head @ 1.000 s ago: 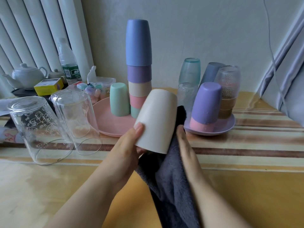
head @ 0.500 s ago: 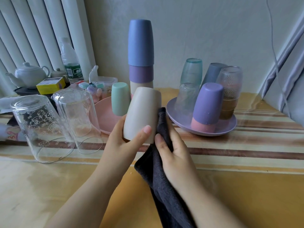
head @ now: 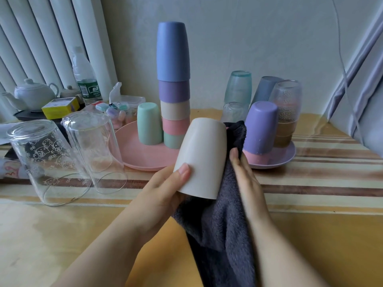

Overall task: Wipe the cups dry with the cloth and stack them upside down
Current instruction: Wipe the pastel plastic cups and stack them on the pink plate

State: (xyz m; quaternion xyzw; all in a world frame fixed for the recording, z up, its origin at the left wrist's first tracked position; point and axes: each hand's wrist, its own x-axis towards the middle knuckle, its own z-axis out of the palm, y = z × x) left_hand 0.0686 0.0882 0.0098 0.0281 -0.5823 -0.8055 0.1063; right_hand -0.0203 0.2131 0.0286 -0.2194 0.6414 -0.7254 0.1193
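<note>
a striped tabletop [head: 310, 183] carries a pink plate [head: 132, 158], a purple plate [head: 286, 158] and two upturned glasses [head: 39, 160].

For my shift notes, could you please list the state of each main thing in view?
Beige cup: held tilted, base up.
Left hand: grips the beige cup.
Dark cloth: pressed against the cup's side.
Right hand: fingers straight, pressing the cloth.
Cup tower: five upside down, on pink plate.
Two glasses: upside down.
</note>
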